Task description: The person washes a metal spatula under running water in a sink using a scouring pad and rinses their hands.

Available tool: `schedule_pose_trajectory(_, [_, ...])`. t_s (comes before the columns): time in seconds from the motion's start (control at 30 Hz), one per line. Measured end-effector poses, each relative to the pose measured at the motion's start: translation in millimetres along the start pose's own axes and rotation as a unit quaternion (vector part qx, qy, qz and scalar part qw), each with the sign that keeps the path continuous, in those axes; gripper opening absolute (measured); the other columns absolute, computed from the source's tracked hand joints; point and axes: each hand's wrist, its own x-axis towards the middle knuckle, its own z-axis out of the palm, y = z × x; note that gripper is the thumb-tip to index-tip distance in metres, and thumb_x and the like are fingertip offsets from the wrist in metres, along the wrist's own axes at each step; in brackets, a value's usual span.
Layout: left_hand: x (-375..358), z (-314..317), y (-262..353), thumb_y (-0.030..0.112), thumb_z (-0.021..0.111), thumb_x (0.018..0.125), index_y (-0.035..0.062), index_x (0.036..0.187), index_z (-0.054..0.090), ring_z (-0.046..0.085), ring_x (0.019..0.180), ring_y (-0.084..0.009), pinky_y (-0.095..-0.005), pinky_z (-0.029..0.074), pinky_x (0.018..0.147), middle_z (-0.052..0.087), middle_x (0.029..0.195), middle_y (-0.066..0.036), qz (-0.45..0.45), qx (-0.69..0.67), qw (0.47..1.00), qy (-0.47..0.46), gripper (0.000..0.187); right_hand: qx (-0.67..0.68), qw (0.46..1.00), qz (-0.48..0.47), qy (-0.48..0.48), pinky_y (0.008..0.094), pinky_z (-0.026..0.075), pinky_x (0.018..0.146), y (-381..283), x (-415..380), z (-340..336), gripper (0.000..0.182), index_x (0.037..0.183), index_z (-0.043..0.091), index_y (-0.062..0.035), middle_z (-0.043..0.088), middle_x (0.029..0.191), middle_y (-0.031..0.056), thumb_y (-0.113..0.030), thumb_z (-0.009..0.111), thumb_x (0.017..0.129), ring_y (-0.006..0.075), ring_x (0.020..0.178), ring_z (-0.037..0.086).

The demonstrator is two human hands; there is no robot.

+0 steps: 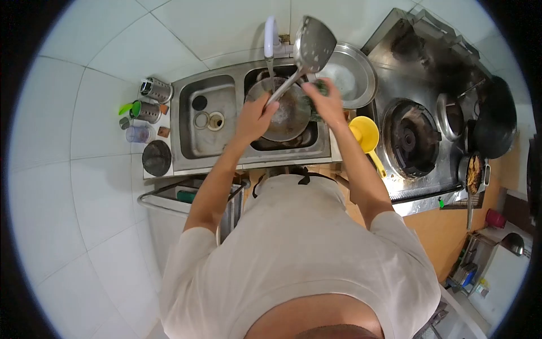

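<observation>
A metal spatula (314,46) with a broad, wet blade is held up over the right sink basin. My left hand (253,119) is closed round its handle. Just right of the handle, my right hand (326,101) is curled over a dark green scrubbing pad (320,87), slightly blurred. Below both hands a round pot or bowl (284,117) with water in it sits in the basin. Water runs from the white faucet (271,38) down beside the spatula handle into it.
The left basin (195,133) holds a drain ring. Steel utensil holders (156,89) stand farther left. Right of the sink are a large metal basin (370,76), a yellow ladle (368,134) and a stove burner (408,139). A dark wok (497,118) stands far right.
</observation>
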Motion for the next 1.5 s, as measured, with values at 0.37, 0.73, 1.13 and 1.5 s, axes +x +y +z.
schedule_pose_trajectory(0.37, [-36.1, -14.2, -19.2, 0.030, 0.056, 0.093, 0.0012, 0.077, 0.049, 0.046, 0.051, -0.0396, -0.0417, 0.035, 0.048, 0.048, 0.056, -0.019, 0.015, 0.026, 0.993, -0.114, 0.033, -0.283, 0.807, -0.502, 0.131, 0.0463, 0.045, 0.086, -87.0, 21.0, -30.0, 0.047, 0.118, 0.058, -0.0095, 0.062, 0.110, 0.0156, -0.035, 0.065, 0.079, 0.0361, 0.104, 0.057])
schedule_pose_trajectory(0.73, [-32.6, -17.0, -21.5, 0.036, 0.052, 0.096, 0.0013, 0.081, 0.051, 0.047, 0.049, -0.0365, -0.0406, 0.037, 0.048, 0.046, 0.056, -0.018, 0.016, 0.081, 0.993, -0.081, 0.037, -0.114, 0.948, -0.265, 0.135, 0.0454, 0.046, 0.066, -80.3, 79.3, -6.6, 0.036, 0.091, 0.064, -0.0001, 0.062, 0.072, 0.0242, -0.034, 0.050, 0.094, 0.0446, 0.074, 0.059])
schedule_pose_trajectory(1.13, [-31.6, -12.1, -23.9, 0.032, 0.053, 0.095, -0.0008, 0.078, 0.048, 0.041, 0.049, -0.0368, -0.0403, 0.036, 0.049, 0.045, 0.056, -0.020, -0.015, -0.002, 0.999, -0.049, 0.037, -0.217, 0.814, -0.538, 0.041, 0.0420, 0.046, 0.086, -66.7, 16.5, 6.3, 0.033, 0.109, 0.065, -0.0124, 0.058, 0.121, 0.0136, -0.023, 0.066, 0.078, 0.0332, 0.109, 0.056])
schedule_pose_trajectory(1.5, [-41.8, -13.2, -24.7, 0.031, 0.054, 0.095, -0.0010, 0.079, 0.049, 0.042, 0.050, -0.0367, -0.0397, 0.036, 0.048, 0.045, 0.056, -0.020, -0.003, 0.038, 0.997, -0.061, 0.036, -0.145, 0.810, -0.557, 0.110, 0.0434, 0.045, 0.061, -69.8, 37.5, 3.5, 0.015, 0.069, 0.060, -0.0100, 0.059, 0.070, 0.0052, -0.021, 0.069, 0.074, 0.0306, 0.070, 0.058])
